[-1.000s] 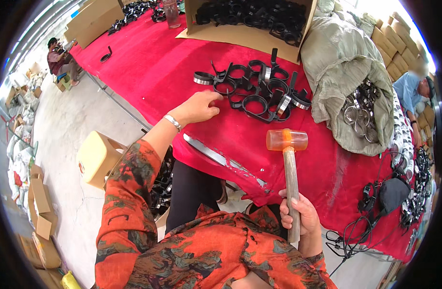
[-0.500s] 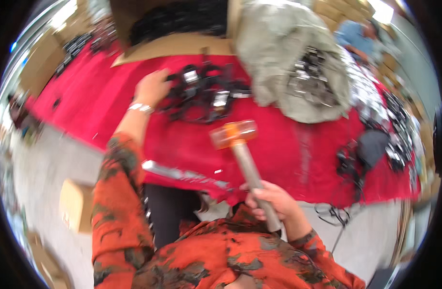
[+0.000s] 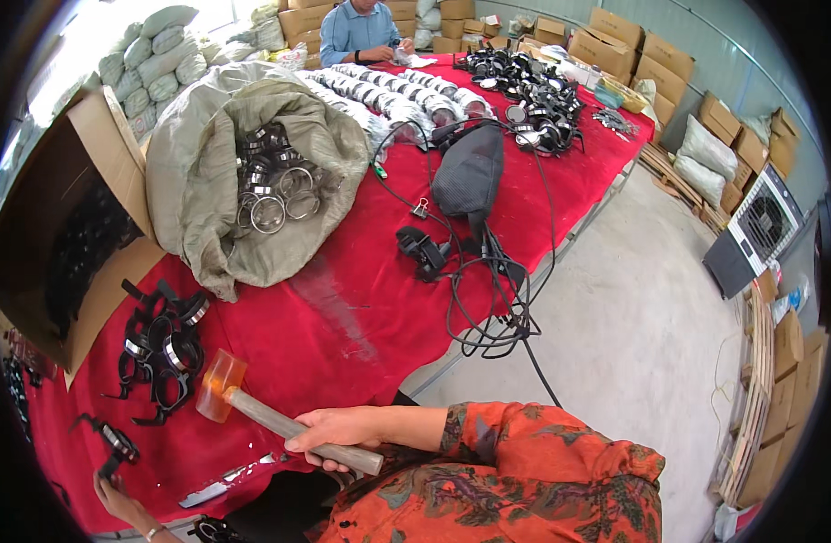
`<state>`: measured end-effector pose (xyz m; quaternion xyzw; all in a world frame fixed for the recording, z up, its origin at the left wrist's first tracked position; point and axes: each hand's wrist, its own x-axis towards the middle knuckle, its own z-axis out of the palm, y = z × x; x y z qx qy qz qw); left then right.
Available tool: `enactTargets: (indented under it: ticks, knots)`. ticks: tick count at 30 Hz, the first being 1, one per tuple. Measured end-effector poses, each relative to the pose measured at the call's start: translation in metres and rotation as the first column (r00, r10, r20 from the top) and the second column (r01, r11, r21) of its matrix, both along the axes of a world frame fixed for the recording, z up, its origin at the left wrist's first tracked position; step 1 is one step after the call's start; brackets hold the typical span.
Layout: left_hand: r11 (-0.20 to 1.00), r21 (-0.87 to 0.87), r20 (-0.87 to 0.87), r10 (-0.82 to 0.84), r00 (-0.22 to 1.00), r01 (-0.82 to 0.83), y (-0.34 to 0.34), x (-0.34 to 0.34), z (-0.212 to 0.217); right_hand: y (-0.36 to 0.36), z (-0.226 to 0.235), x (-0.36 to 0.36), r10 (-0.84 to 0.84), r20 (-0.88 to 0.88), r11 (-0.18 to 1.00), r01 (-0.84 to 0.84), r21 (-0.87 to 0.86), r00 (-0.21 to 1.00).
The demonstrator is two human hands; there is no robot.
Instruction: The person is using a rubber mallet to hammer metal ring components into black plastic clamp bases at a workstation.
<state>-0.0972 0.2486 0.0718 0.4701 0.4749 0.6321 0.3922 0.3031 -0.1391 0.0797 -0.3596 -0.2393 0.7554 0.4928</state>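
Observation:
My right hand (image 3: 336, 431) is wrapped round the wooden handle of a mallet (image 3: 275, 414), whose clear orange head points left over the red cloth. At the lower left, my left hand (image 3: 117, 500) pinches a black plastic strap piece with a metal ring (image 3: 118, 443) by its lower end. Between the mallet head and the cardboard box lies a pile of similar black strap pieces (image 3: 162, 348). Beyond it, an open grey-green woven sack (image 3: 203, 195) holds loose metal rings (image 3: 269, 214) and dark ring parts.
A tilted cardboard box (image 3: 117, 163) of black parts stands at left. A dark mesh pouch (image 3: 470, 172) and tangled black cables (image 3: 492, 317) lie at the table's right edge. Wrapped rings and black parts fill the far end, where a person in blue (image 3: 356, 34) works.
The view has swung to the right. My left hand has come away from the pile and now has a black ringed piece in it. The mallet is still in my right hand.

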Motion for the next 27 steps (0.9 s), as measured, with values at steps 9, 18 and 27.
enactTargets:
  ticks: [9,18,27]
  knots:
    - [0.972,-0.190,-0.609,-0.227,0.760,0.138,-0.045,-0.011,-0.028,-0.001,-0.003,-0.002,-0.005,0.025,1.000,0.004,0.022,1.000]
    - [0.941,0.169,-0.986,0.163,0.045,0.292,-0.078,0.093,-0.019,0.000,-0.004,-0.003,0.014,0.022,1.000,-0.015,0.011,1.000]
    - [0.946,0.148,-0.884,-0.005,0.467,0.290,-0.032,0.143,0.007,0.000,-0.004,0.000,0.024,-0.030,1.000,-0.024,0.007,0.999]
